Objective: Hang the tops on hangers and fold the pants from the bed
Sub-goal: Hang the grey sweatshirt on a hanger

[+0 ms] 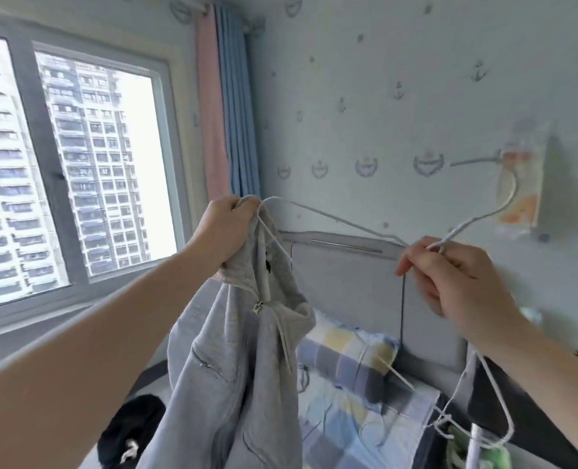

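I hold a grey zip hoodie [233,367] up in the air over the bed [358,418]. My left hand [226,228] grips the hoodie's collar bunched together with one end of a white wire hanger [335,220]. My right hand [456,275] pinches the hanger at the base of its hook, and the hook curves up toward the wall. The hoodie hangs down from my left hand, zip partly open, drawstring dangling. A black garment [132,431] lies on the bed at lower left.
More white hangers [463,424] hang at lower right beside a dark piece of furniture. A checked pillow [345,357] lies against the grey headboard [348,275]. A window [77,164] and pink and blue curtains [226,113] fill the left.
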